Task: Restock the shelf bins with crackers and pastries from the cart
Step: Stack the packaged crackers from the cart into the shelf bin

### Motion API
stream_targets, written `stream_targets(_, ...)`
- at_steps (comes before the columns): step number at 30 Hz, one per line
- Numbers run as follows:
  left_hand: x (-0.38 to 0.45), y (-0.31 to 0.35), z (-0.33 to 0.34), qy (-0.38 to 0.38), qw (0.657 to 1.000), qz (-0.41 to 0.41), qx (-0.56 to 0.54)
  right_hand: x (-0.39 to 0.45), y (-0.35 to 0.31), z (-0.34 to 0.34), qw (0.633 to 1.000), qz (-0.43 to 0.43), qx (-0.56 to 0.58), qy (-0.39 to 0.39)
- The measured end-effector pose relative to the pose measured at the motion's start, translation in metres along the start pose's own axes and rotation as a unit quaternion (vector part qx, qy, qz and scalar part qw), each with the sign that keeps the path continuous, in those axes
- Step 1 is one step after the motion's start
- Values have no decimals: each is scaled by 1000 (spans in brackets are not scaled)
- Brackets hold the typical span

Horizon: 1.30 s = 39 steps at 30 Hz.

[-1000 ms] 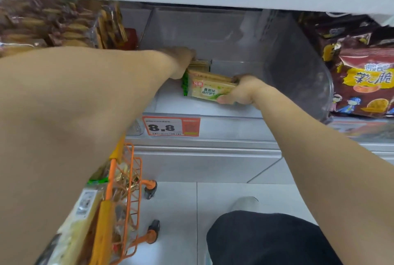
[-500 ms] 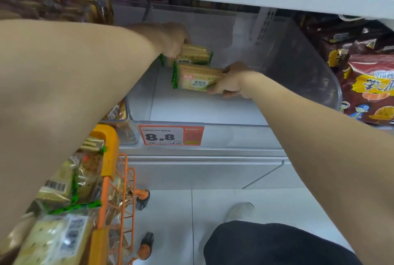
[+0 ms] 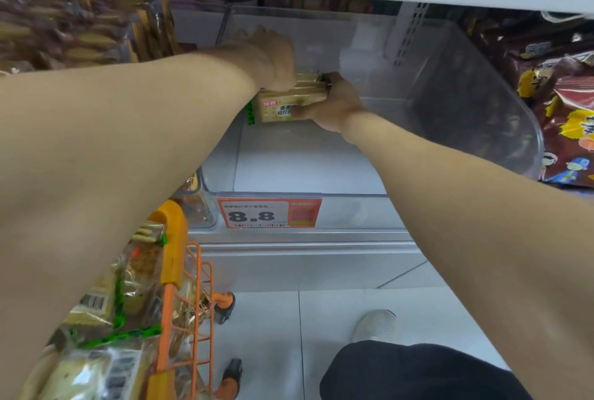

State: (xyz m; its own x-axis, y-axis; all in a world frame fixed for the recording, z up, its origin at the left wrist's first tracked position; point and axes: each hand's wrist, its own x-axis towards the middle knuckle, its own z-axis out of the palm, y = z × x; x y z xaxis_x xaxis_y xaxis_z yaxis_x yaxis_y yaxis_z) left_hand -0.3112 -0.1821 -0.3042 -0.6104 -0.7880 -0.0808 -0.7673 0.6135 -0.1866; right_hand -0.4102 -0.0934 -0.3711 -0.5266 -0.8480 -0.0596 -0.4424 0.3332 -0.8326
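Both hands — left hand (image 3: 273, 58) and right hand (image 3: 334, 103) — grip cracker packs (image 3: 289, 100) deep in the clear bin (image 3: 482, 116) — next, settle and release them.

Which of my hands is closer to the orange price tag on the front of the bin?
Right. The right hand grips the cracker pack above and slightly right of the price tag; the left hand rests on top of the crackers, higher and deeper in.

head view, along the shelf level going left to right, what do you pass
Biscuit packs in the left bin → left hand → cracker pack → right hand → clear bin's right wall → dark red snack bags.
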Motion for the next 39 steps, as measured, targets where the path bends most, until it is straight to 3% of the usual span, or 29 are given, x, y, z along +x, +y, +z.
stream_targets(3, -8, 2, 1, 5, 999, 23, -29, 1, 4, -1, 1000, 5, 14, -11)
stream_targets(5, -10, 4, 2, -36, 998, 33, -33, 1, 3, -2, 999, 18, 31, -9)
stream_targets(11, -12, 11, 16, -69, 995, 31, 66, -5, -4, -6, 995, 23, 48, -83)
stream_targets(14, -14, 12, 19, -61, 995, 28, 75, -2, 2, -4, 995, 33, 73, -66)
stream_targets(17, -18, 17, 25, -67, 995, 10, 73, 5, 3, -1, 999, 20, 33, -35)
stream_targets(21, -26, 27, 36, -86, 995, -27, 39, 4, 1, -1, 995, -9, -43, -91)
stream_targets(28, -33, 13, 20, -34, 999, 1, -27, 2, 3, -6, 999, 15, 41, -28)
stream_targets(34, -80, 28, 11, 2, 999, 27, 24, -5, -4, -2, 999, 46, -3, 1)
stream_targets(39, -127, 17, -5, 13, 997, 62, -35, -11, -13, -8, 989, 100, -97, 43)
